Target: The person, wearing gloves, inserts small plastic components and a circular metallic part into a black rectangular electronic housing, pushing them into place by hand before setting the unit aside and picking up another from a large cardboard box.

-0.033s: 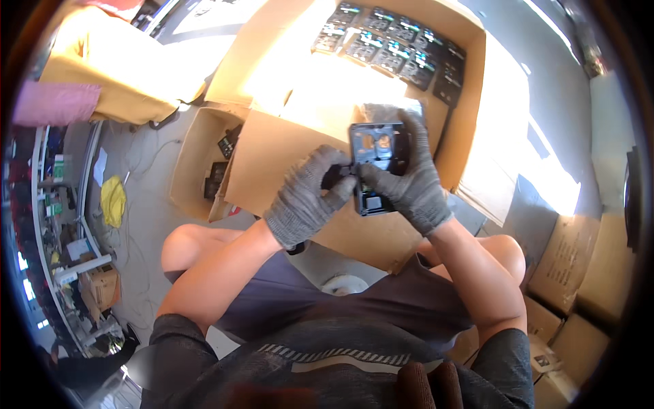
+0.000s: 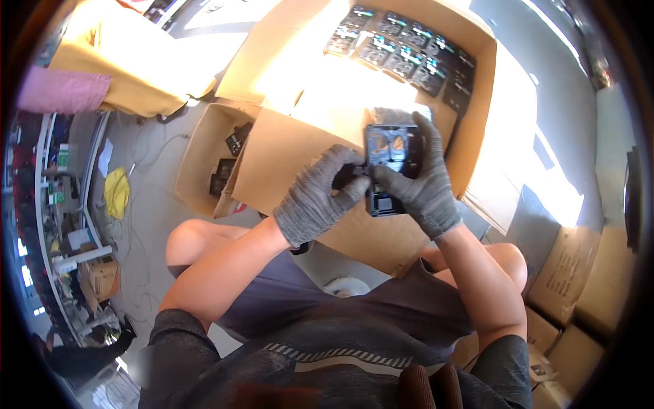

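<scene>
Grip: by the right hand (image 2: 426,194) the black case (image 2: 390,155) is pinched, at two o'clock from the left hand (image 2: 319,195), whose hold cannot be told; judged light, stiff, best held by its edges.

One person shows two gloved hands, a left hand (image 2: 310,198) and a right hand (image 2: 432,196), with one black case (image 2: 387,151). One large carton (image 2: 481,102) has roughly ten black units (image 2: 403,61), glare blurring the tally; one smaller box (image 2: 196,163) has at least two dark pieces (image 2: 223,170).
</scene>
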The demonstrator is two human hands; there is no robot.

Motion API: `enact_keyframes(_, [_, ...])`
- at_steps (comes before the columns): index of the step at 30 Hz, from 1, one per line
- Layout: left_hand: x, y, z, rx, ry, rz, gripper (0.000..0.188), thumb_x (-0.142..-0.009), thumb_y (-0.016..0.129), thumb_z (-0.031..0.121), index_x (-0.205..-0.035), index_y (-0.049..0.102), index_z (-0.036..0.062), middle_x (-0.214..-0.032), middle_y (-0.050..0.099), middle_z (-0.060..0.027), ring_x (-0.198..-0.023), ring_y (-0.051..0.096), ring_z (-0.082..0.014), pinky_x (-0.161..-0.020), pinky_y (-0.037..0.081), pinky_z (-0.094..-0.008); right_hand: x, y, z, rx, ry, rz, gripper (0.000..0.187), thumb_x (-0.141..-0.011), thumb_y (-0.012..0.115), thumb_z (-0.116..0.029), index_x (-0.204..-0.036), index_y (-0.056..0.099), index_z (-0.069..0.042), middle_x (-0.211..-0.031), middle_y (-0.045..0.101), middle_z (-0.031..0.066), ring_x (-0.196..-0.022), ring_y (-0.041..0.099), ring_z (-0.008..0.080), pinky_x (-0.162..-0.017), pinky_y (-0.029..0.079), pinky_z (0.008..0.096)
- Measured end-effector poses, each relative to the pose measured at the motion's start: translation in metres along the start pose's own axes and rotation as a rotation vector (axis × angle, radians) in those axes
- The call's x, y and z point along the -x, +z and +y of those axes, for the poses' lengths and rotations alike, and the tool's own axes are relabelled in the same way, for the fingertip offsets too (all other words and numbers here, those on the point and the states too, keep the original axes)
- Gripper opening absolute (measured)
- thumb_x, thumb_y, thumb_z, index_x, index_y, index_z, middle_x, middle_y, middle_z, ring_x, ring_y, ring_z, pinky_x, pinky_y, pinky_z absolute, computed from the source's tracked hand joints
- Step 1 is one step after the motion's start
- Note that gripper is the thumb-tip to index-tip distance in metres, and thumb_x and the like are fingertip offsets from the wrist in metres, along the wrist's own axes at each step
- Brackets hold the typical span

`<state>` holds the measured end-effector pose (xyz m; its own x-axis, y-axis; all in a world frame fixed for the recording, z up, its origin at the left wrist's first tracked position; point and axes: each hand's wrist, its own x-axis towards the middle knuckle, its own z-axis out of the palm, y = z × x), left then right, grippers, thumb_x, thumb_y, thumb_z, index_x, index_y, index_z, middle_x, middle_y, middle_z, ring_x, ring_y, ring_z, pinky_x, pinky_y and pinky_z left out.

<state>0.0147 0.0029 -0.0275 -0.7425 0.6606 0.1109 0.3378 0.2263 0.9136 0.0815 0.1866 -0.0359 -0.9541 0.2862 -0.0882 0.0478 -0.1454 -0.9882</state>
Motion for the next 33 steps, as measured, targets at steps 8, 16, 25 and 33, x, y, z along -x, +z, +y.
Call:
enact_keyframes(8, [0.003,-0.039,-0.031,0.080,-0.207,-0.053,0.020,-0.095,0.068,0.015,-0.107,0.060,0.0013,-0.090,0.066,-0.0069,-0.083,0.065,-0.0110,-0.069,0.055,-0.0273,0.010,0.001,0.006,-0.004,0.044,-0.106,0.091,-0.090,0.070,-0.007,-0.158,0.010,-0.014,-0.135,0.049,0.0176,-0.107,0.061,0.0201,-0.083,0.057,0.0313])
enact_keyframes(16, [0.036,-0.201,-0.153,0.260,-0.655,0.725,0.010,-0.093,0.066,0.018,-0.093,0.060,0.0097,-0.075,0.053,-0.0003,-0.063,0.053,-0.0101,-0.063,0.059,-0.0334,-0.022,-0.029,-0.019,0.194,0.192,0.051,0.075,-0.093,0.067,-0.022,-0.154,0.024,-0.006,-0.110,0.065,0.0151,-0.084,0.066,0.0196,-0.066,0.056,0.0314])
enact_keyframes(25, [0.062,-0.188,-0.255,0.289,-1.254,0.998,0.016,-0.100,0.055,0.022,-0.113,0.061,0.0150,-0.084,0.065,-0.0009,-0.062,0.057,-0.0142,-0.065,0.057,-0.0351,-0.067,-0.107,-0.022,1.202,0.314,0.002,0.048,-0.089,0.066,-0.025,-0.131,0.058,-0.003,-0.114,0.070,0.0207,-0.100,0.069,0.0350,-0.092,0.053,0.0404])
enact_keyframes(33, [-0.020,-0.149,-0.200,0.040,-0.598,0.719,0.039,-0.097,0.053,0.023,-0.131,0.051,0.0039,-0.111,0.066,-0.0103,-0.090,0.065,-0.0224,-0.084,0.051,-0.0341,-0.092,-0.152,0.136,1.169,0.391,-0.338,0.022,-0.079,0.073,-0.010,-0.099,0.073,-0.004,-0.094,0.073,0.0183,-0.081,0.066,0.0336,-0.080,0.054,0.0398])
